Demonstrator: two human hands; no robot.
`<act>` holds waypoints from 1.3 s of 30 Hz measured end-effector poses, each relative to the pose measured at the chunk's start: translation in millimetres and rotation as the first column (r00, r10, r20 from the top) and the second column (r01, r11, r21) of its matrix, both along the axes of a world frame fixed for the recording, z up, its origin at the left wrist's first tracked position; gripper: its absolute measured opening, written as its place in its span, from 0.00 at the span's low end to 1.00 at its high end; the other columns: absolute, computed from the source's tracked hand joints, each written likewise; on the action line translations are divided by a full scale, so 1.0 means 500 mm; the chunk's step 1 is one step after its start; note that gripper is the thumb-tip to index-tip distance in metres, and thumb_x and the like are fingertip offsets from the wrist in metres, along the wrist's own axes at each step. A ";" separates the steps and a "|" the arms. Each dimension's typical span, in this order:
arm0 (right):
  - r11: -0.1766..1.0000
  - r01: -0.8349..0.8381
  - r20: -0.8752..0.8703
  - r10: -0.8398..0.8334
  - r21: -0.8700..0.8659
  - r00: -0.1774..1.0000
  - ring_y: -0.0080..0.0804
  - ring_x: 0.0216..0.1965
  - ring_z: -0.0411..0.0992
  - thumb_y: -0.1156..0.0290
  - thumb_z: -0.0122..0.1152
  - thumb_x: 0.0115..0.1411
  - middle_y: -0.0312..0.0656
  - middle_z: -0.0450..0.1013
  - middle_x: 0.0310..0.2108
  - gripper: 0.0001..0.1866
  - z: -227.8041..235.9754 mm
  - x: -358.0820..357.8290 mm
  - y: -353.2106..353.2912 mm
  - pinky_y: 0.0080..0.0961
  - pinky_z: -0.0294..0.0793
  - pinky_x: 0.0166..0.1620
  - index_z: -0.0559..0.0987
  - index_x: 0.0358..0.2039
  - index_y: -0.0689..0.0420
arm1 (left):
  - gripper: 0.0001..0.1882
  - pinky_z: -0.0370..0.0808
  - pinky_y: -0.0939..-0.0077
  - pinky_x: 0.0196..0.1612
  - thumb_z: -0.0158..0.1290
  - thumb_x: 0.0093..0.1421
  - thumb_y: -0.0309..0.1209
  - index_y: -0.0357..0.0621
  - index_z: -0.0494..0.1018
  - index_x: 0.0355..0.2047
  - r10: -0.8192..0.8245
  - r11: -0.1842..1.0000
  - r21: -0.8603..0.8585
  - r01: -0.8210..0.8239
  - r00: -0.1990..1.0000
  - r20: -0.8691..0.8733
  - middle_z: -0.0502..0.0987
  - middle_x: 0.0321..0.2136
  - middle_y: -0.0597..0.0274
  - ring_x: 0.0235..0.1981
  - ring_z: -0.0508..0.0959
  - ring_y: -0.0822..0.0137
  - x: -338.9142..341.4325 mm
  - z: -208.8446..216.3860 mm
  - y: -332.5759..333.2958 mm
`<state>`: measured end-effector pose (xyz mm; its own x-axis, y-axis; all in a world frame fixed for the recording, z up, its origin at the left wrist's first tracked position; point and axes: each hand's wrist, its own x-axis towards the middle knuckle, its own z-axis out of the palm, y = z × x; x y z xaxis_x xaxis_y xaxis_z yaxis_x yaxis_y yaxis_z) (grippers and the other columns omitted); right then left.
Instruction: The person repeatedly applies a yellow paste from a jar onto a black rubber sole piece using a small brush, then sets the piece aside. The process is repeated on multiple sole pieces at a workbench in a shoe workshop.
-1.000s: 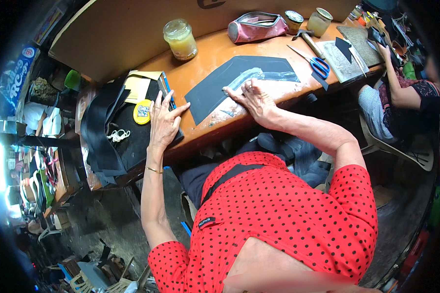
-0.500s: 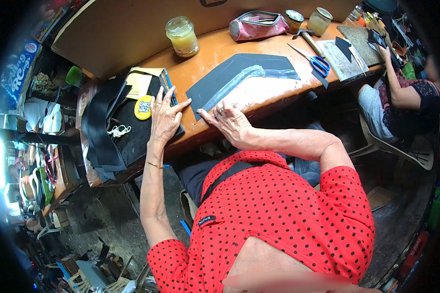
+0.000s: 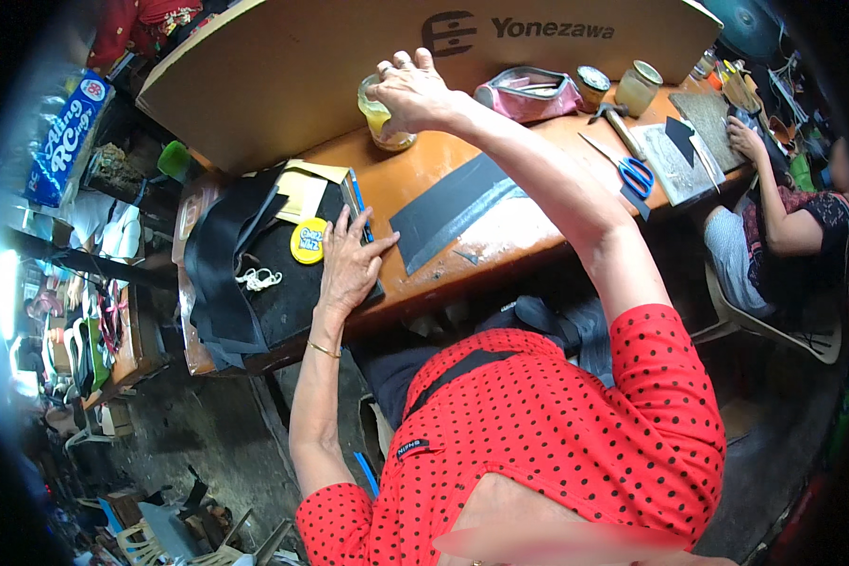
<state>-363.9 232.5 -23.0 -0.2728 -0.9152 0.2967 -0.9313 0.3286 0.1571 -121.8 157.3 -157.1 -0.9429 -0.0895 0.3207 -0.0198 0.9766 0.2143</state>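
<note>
1. Holding my right hand over the mouth of a round, clear glass jar with yellowish paste inside, I am arching its fingers over the rim; they are hiding their own tips, so I am not able to tell whether they are pinching, dipping or only touching.
2. The jar is standing upright on the glossy orange-brown table, near the tall brown cardboard panel.
3. I am judging the jar stiff, fairly weighty low down and breakable, its glass turning slippery wherever paste is clinging; its wall below the rim is offering the surest hold.
4. My left hand is lying palm down with fingers spread, pinching nothing, over the right side of a black flat board; its thumb is pointing at the sheet's left end, touching or just beside it.
5. That flat, black, angular sheet is lying on the table, partly hidden under my right forearm, and a whitish smeared band is running along its near edge.
6. I am expecting the sheet to be light and bendable, probably tacky along the band, so its plain far edge is looking best for gripping.
</note>
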 end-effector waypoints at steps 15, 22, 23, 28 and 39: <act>0.989 0.005 -0.179 -0.031 -0.146 0.983 0.42 0.53 0.61 0.41 0.71 0.36 0.42 0.70 0.46 0.36 0.059 0.000 -0.014 0.47 0.54 0.51 0.78 0.45 0.47 | 0.24 0.45 0.48 0.65 0.50 0.49 0.24 0.68 0.78 0.45 0.001 1.000 0.024 -0.002 1.000 0.029 0.61 0.60 0.59 0.65 0.53 0.49 0.001 0.013 0.000; 0.937 -0.331 0.491 0.342 -0.111 0.801 0.35 0.47 0.63 0.58 0.57 0.58 0.36 0.69 0.38 0.18 0.053 0.062 0.221 0.47 0.52 0.51 0.74 0.50 0.38 | 0.20 0.46 0.46 0.64 0.51 0.51 0.27 0.66 0.78 0.43 -0.003 1.000 -0.026 0.003 1.000 0.006 0.63 0.59 0.56 0.64 0.54 0.49 -0.001 0.004 0.001; 0.984 -0.174 0.393 0.169 -0.024 0.904 0.40 0.49 0.66 0.59 0.53 0.58 0.40 0.72 0.41 0.20 0.030 0.083 0.240 0.50 0.56 0.52 0.73 0.52 0.39 | 0.20 0.46 0.47 0.64 0.51 0.51 0.27 0.66 0.79 0.43 0.007 1.000 -0.024 -0.006 1.000 0.015 0.62 0.59 0.57 0.64 0.53 0.49 -0.001 0.003 0.001; 0.958 0.020 0.485 -0.163 0.287 0.859 0.47 0.54 0.63 0.63 0.54 0.56 0.50 0.69 0.48 0.22 -0.145 0.137 0.320 0.50 0.55 0.55 0.72 0.53 0.45 | 0.21 0.46 0.48 0.64 0.50 0.53 0.26 0.67 0.78 0.45 0.028 0.999 -0.048 -0.026 0.999 0.036 0.62 0.59 0.61 0.64 0.54 0.51 0.000 0.000 0.001; 0.947 0.124 0.199 -0.188 0.296 0.962 0.42 0.57 0.61 0.74 0.40 0.59 0.51 0.66 0.52 0.28 -0.270 0.192 0.337 0.51 0.46 0.62 0.56 0.61 0.65 | 0.21 0.45 0.46 0.64 0.50 0.52 0.26 0.67 0.78 0.44 0.027 0.998 -0.051 -0.025 0.999 0.044 0.62 0.59 0.60 0.64 0.54 0.50 0.000 -0.001 -0.001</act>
